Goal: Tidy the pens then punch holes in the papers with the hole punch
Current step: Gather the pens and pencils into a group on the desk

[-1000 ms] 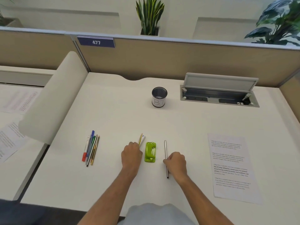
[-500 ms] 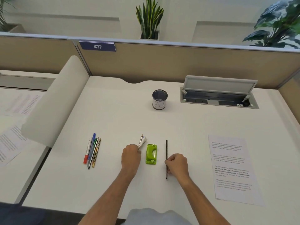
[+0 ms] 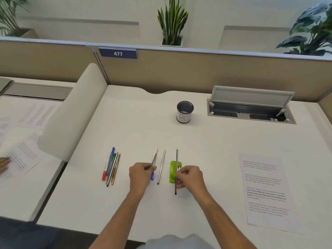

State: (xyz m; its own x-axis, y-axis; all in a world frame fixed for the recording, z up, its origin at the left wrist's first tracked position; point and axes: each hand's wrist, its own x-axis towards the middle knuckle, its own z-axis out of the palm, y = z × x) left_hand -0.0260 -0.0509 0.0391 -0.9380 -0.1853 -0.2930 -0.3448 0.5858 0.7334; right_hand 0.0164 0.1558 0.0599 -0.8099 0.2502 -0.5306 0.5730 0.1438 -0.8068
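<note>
Crosswise between right fingers [image 3: 181,174], dark pen [image 3: 176,159]

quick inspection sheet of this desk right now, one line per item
surface: white desk, mostly bare
job's things: pen bunch lying left; grey pen lying loose; green hole punch; mesh cup upright, looks empty; printed paper flat at right
clutter: nothing seen
grippers: left hand shut on white pen; right hand shut on dark pen, over the punch
cables: nothing seen; cable hatch open
surroundings: partition, sign 477, plants behind, papers on neighbouring desk
</note>
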